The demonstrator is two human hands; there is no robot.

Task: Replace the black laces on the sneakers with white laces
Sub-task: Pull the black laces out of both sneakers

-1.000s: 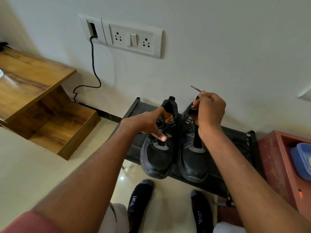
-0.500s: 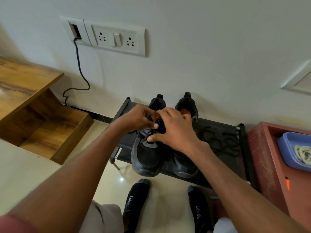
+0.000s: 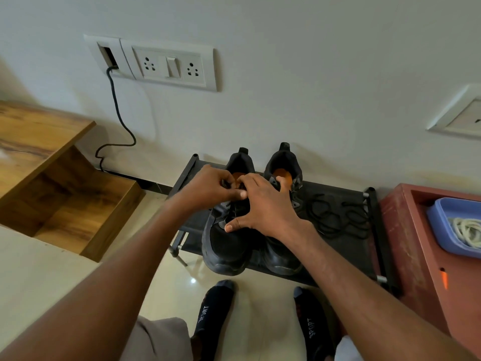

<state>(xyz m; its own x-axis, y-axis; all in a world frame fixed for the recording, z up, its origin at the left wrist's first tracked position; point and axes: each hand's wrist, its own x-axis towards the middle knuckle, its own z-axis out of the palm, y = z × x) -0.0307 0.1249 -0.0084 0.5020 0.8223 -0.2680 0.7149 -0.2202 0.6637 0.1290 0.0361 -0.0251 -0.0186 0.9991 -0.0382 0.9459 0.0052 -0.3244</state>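
Over at the right edge of the frame sits a blue tub (image 3: pixel 442 225), and a bundle of white laces (image 3: pixel 467 230) lies curled up inside it. The tub rests in a red box (image 3: pixel 406 230) that stands just beside the black shoe rack (image 3: pixel 338 251).

Two black sneakers stand side by side on the rack in the middle of the frame, heels toward the wall and toes toward the person. You can see orange inside both of them. A loose black lace (image 3: pixel 335 214) lies in a messy squiggle on the rack, to the right of the sneakers and near the red box.

Both hands are on the left sneaker (image 3: pixel 223 246), up near its opening. The left hand (image 3: pixel 208 188) has its fingers curled, and they seem to pinch a bit of the black lace at the top of that shoe, though the spot is dark and hard to see. The right hand (image 3: pixel 263 204) reaches across the right sneaker (image 3: pixel 283 259) and covers part of it. Its fingertips meet the left hand at the same spot, and its thumb sticks out and presses on the front of the left sneaker. I cannot tell if the right hand holds any lace.

Two feet in dark socks stand on the shiny floor at the bottom of the frame.
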